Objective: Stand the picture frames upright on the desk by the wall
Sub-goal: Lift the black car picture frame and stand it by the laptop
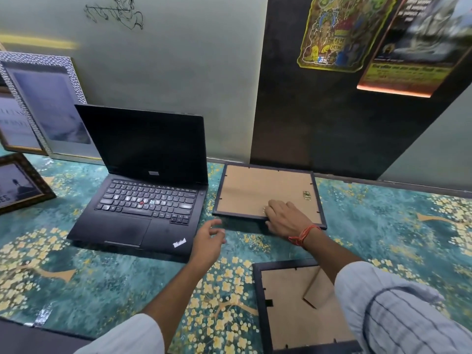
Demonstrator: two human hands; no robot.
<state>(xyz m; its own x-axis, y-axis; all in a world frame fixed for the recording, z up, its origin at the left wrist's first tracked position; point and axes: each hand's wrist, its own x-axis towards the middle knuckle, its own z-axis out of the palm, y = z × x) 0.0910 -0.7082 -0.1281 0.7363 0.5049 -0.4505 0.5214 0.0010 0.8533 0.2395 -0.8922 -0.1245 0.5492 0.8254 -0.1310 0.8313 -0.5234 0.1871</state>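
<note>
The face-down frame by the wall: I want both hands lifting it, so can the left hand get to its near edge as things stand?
Probably yes. The left hand hovers open just off the face-down frame, bare desk between them; the laptop sits further left, out of the way.
</note>
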